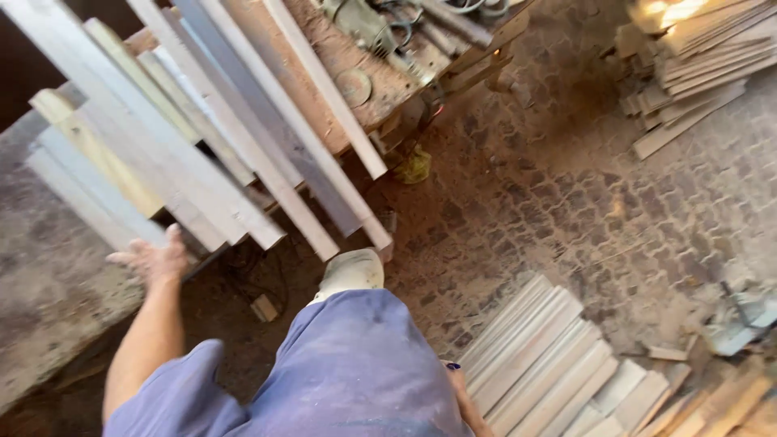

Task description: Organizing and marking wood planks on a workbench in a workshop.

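My left hand (155,257) reaches up with spread fingers to the near ends of several long pale wooden slats (202,154) that overhang a workbench; its fingertips touch the end of one slat and nothing is gripped. My right hand (463,396) hangs low beside my leg in blue trousers (356,364). It is mostly hidden, and I cannot tell whether it holds anything. A dusty white shoe (350,271) shows ahead of my knee.
A second stack of pale slats (542,360) lies on the paved floor (583,202) at lower right, with offcuts beside it. More boards (696,57) are piled at top right. A power tool (364,28) and cables sit on the bench (324,73).
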